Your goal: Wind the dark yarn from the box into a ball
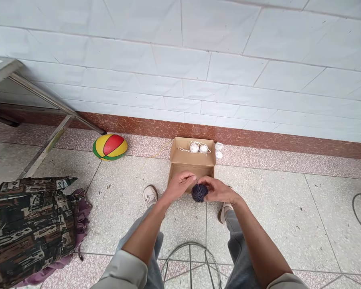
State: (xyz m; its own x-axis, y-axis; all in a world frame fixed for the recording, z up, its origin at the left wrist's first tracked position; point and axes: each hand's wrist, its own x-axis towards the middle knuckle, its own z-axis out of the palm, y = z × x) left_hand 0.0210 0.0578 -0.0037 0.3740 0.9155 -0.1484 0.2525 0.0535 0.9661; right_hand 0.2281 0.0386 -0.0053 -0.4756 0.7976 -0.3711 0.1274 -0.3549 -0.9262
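Note:
A ball of dark navy yarn is held over the near edge of an open cardboard box. My right hand grips the ball from its right side. My left hand is closed in a pinch on a strand that runs up from the top of the ball. Inside the box's raised lid lie two white yarn balls with loose ends trailing around them. Both forearms partly cover the floor in front of my shoes.
Two small white objects sit right of the box. A colourful ball rests by the wall, near a metal-legged table. Patterned cloth fills the lower left. A round metal frame stands between my legs.

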